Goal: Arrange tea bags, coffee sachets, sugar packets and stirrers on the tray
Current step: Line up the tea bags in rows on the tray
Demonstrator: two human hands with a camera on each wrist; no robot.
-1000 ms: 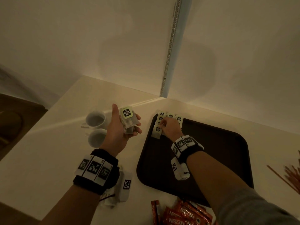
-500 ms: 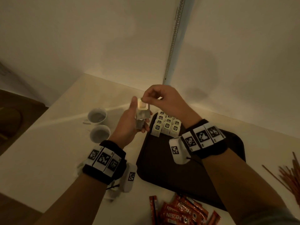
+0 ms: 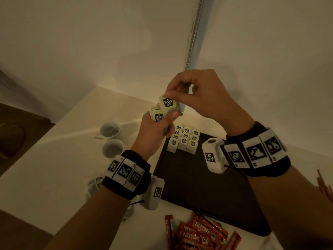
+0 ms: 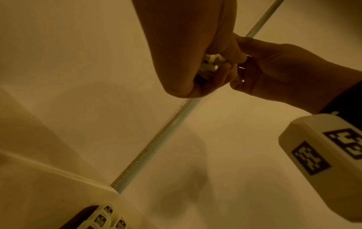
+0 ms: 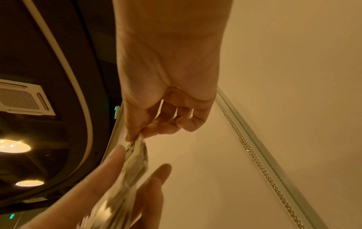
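Observation:
My left hand [image 3: 158,123] grips a small stack of tea bags [image 3: 157,115] with pale green tags, held up above the table's far left of the tray. My right hand [image 3: 173,95] pinches the top tea bag [image 3: 168,103] of that stack between thumb and forefinger. In the right wrist view the pinched tea bag [image 5: 137,148] hangs from the fingertips against the left hand's fingers [image 5: 109,170]. The dark brown tray [image 3: 207,186] lies on the table below, with several tea bags [image 3: 184,139] lined up in rows in its far left corner.
Two white cups [image 3: 110,130] stand left of the tray. Red coffee sachets [image 3: 198,233] lie in a pile near the tray's front edge. Stirrers [image 3: 324,186] lie at the right edge. A few packets [image 3: 94,184] lie under my left wrist. Walls close the table's far side.
My right hand left the rows on the tray, rose to the left hand's stack and pinched its top tea bag. Both hands have lifted higher.

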